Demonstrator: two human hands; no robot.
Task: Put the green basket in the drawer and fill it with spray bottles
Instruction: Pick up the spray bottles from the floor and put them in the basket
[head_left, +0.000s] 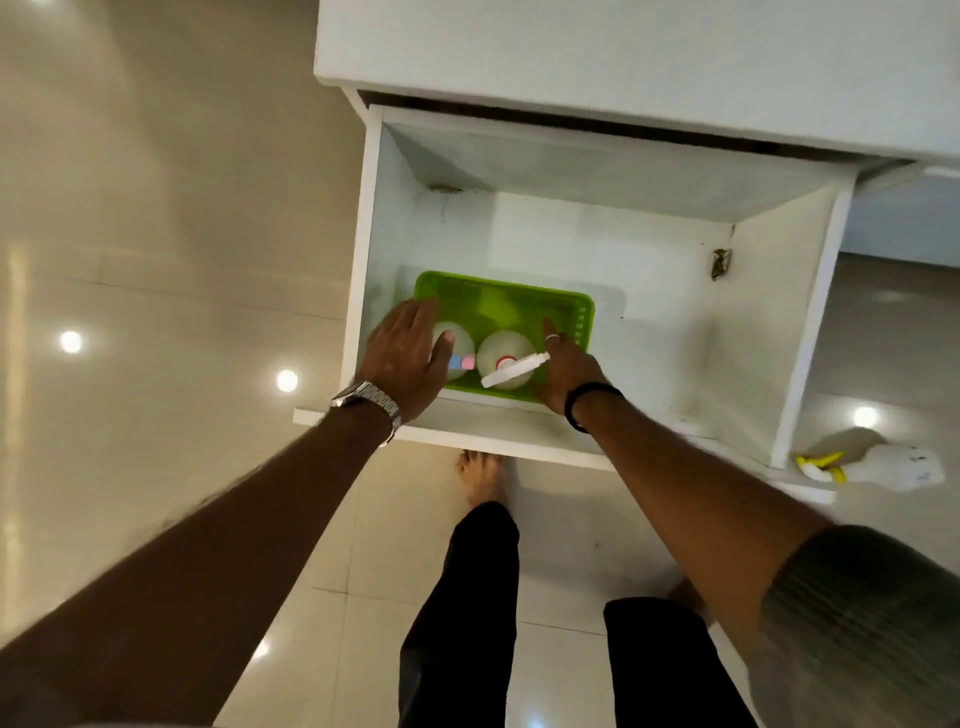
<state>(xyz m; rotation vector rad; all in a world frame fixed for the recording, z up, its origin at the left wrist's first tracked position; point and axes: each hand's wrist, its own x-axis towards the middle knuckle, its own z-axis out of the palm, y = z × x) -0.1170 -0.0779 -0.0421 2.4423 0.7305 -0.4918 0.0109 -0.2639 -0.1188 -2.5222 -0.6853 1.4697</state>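
Note:
The green basket (524, 299) sits inside the open white drawer (613, 332), at its front left. Two white spray bottles stand in the basket: one with a pink and blue head (460, 353) on the left, one with a white and red trigger head (506, 358) beside it. My left hand (408, 353) hovers flat over the left bottle and the basket's left rim, fingers spread. My right hand (569, 366) rests at the right of the second bottle, fingers extended into the basket; its grip is unclear. A third white spray bottle with a yellow head (878, 467) lies on the floor at the right.
The drawer's front panel (467, 431) juts toward my legs. White cabinet top (623, 57) overhangs the back of the drawer. Glossy tiled floor (156, 312) surrounds it. My bare foot (480, 475) stands just below the drawer front.

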